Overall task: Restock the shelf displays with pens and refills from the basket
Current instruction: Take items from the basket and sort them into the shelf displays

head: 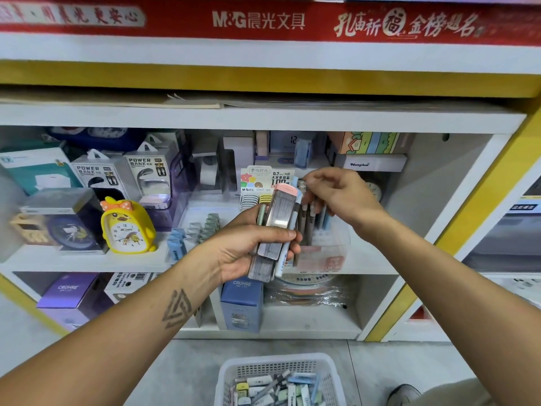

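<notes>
Standing at the shelf unit (pixel 263 117), looking down along both forearms.

My left hand (pixel 248 250) is curled around a bundle of stock: flat lead-refill cases (pixel 278 218), the top one with a pink cap, and a white pen (pixel 288 244) alongside them. Thumb across the front, fingers wrapped behind. The bundle stands roughly upright, just in front of the middle shelf.

My right hand (pixel 336 191) is raised beside it, thumb and fingers pinched on the top end of one pen (pixel 301 186). That end sits at the tops of the pens standing in the clear display tub (pixel 330 244) on the middle shelf. Whether the pen is in the tub or just above it, I cannot tell.

Behind the tub's pens, a 0.7 mm HB lead card (pixel 268 178).

Left on the same shelf: yellow duck alarm clock (pixel 127 227), power bank boxes (pixel 120 174).

White basket (pixel 278 365) on the floor below, between my arms, holding more pens and refills (pixel 278 388) in a loose pile.
</notes>
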A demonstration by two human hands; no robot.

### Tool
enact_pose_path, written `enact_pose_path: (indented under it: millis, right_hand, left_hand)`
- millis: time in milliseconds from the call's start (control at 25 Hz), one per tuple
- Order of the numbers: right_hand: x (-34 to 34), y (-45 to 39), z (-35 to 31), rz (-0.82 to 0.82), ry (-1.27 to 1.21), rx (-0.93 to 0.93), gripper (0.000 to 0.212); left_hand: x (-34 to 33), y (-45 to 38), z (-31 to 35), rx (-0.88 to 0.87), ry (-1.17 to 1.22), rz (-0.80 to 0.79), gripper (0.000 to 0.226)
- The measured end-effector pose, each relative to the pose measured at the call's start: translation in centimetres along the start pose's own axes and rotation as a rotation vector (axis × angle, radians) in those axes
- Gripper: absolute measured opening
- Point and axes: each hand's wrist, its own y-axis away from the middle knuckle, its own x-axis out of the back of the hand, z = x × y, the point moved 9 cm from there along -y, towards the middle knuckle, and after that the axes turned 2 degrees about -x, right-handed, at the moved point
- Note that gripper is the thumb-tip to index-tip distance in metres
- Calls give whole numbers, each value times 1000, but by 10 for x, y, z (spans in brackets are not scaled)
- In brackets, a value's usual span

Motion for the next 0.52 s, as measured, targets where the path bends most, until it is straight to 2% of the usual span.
enact_pose_path:
  millis: [200,320,400,520]
  right_hand:
    - [-17,8,-1,-208,-381,-138,22]
    - [-18,11,-1,-261,-441,-157,28]
    - [-14,9,-1,-232,-450,-144,24]
    - [6,3,-1,-83,-474,-103,11]
  left_hand:
    - [-4,0,-1,-1,-3,-29,38]
    - [0,-2,2,-16,-20,0,42]
    - [2,-3,3,-21,-3,22,44]
    - [8,-4,7,-45,38,73,31]
